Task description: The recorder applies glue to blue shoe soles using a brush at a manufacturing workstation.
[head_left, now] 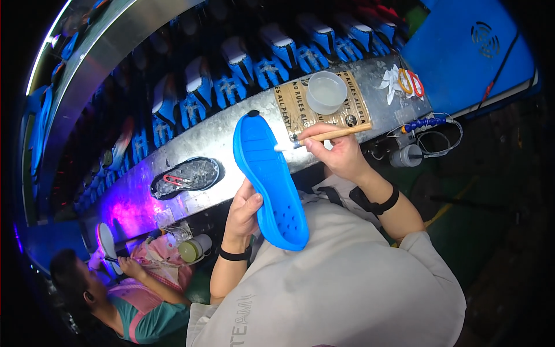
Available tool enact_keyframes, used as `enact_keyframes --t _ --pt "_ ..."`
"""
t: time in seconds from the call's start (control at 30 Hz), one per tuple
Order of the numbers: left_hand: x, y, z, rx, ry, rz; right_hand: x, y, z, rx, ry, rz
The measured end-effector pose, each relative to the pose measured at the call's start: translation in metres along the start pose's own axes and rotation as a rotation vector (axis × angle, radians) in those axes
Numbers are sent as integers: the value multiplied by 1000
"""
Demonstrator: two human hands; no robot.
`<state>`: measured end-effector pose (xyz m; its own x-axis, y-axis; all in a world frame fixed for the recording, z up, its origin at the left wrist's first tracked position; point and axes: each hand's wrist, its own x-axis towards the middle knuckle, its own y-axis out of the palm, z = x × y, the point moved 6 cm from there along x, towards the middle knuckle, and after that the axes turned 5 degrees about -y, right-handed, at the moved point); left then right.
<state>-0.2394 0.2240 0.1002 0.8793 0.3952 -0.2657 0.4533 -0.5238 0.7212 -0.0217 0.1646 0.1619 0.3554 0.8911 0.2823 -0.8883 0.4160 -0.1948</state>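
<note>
A blue shoe sole (267, 168) is tilted upright in front of me, its inner side facing up, with a group of small holes in its lower end. My left hand (244, 213) is closed around its left edge. In my right hand (335, 149) is a brush (334, 133) with a wooden handle, gripped between thumb and fingers. Its pale bristles touch or nearly touch the sole's right edge near the upper end. Just beyond my right hand, a round translucent tub (327, 92) of cloudy liquid stands on a brown printed sheet (289, 110).
A metal bench (231, 173) carries a dark oval dish (186, 177) with a red item inside. Scissors (410, 82) with orange and red handles lie at the back right. Behind runs a rack of blue shoe parts (199, 84). A co-worker (115, 289) holding a sole sits at lower left.
</note>
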Motion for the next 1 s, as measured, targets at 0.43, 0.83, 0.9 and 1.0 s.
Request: enact_keyframes --t 0.43,0.83,0.9,1.0 --pt "-7 5 -22 154 12 -9 16 0 25 -177 -271 28" --pt "0 0 -45 363 165 -7 3 10 52 -89 -197 269" --pt "-1 -2 -47 358 183 -28 0 10 56 -94 -198 290" --pt "0 -1 -56 340 222 -58 -5 15 63 -69 -200 349"
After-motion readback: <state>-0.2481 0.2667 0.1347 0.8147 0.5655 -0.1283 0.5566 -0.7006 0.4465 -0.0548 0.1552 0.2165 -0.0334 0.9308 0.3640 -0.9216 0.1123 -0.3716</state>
